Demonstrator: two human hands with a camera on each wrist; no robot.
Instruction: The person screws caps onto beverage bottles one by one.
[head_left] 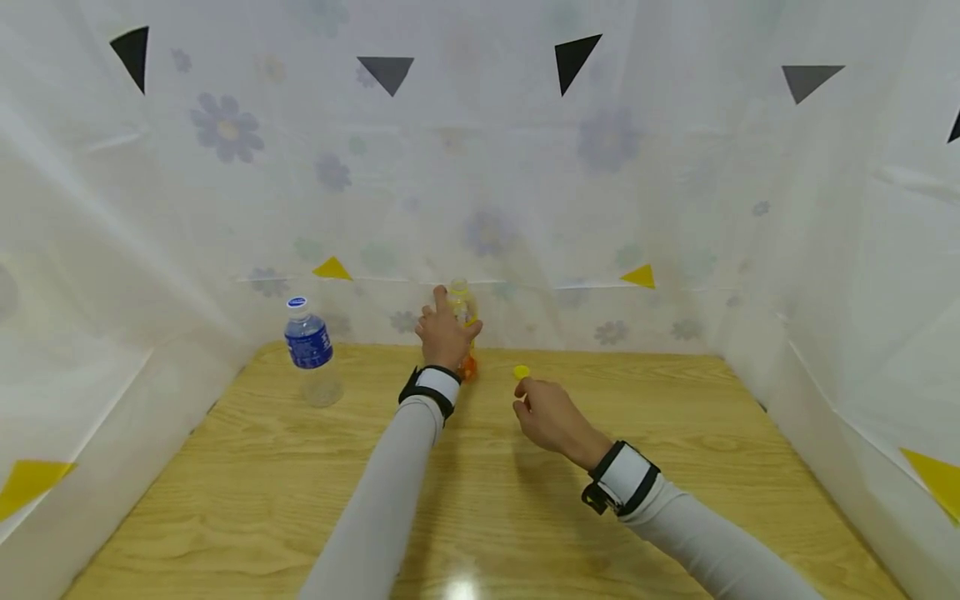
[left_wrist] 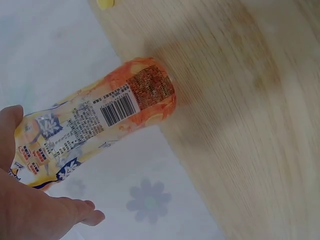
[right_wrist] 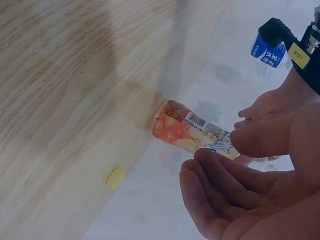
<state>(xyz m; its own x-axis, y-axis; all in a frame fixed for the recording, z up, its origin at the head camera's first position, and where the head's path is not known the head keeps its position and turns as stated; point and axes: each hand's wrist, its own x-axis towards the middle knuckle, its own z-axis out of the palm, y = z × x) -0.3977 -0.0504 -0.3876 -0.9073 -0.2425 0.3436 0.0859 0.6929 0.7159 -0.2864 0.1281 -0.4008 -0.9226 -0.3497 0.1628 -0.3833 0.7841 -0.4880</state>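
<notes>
A clear drink bottle with an orange and yellow label (left_wrist: 117, 107) stands uncapped on the table near the back. My left hand (head_left: 444, 333) is right at the bottle's upper part, thumb and fingers spread apart; in the left wrist view the thumb (left_wrist: 82, 212) stands off its side. A small yellow cap (right_wrist: 115, 178) lies on the wood to the right of that bottle. My right hand (head_left: 551, 417) hovers over the table just in front of the cap, its fingers loosely bent with nothing between them, as the right wrist view shows.
At the left stands a clear water bottle with a blue label (head_left: 308, 343) and a white-and-blue cap. Behind the wooden table (head_left: 300, 500) hangs a white flowered curtain (head_left: 480, 167), with further white sheeting along both sides.
</notes>
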